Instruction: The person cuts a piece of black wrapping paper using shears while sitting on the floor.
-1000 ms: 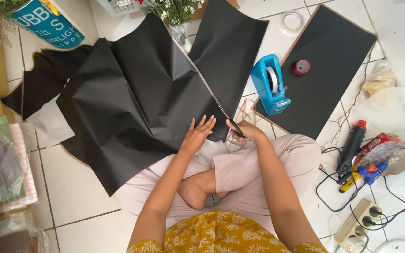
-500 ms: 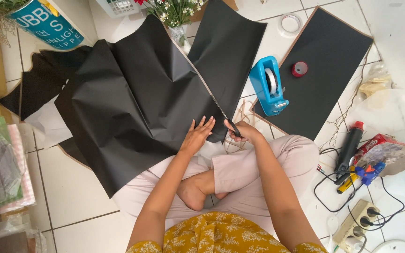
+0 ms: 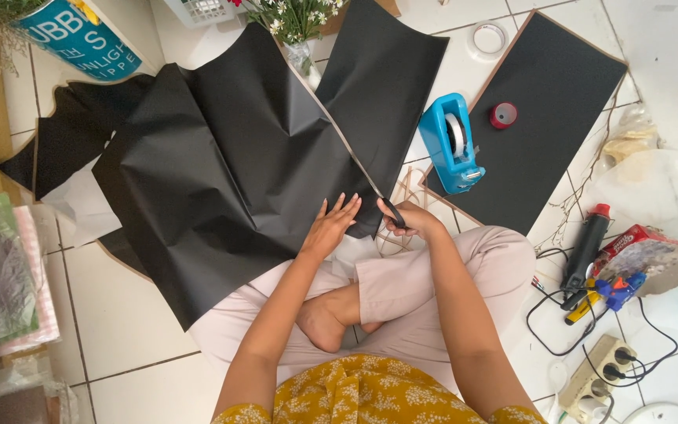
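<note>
Head view: left hand (image 3: 329, 226) flat on black paper (image 3: 229, 173), right hand (image 3: 411, 221) clenches mostly hidden scissors (image 3: 393, 213).

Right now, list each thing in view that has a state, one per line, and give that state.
left hand: flat, pressing on the black paper
right hand: closed on the scissors
scissors: at the paper's near edge, along a slit
black paper: creased, slit running through it
blue tape dispenser: upright, roll loaded
black board: lying flat
red tape roll: flat on the board
power strip: plugs inserted
</note>
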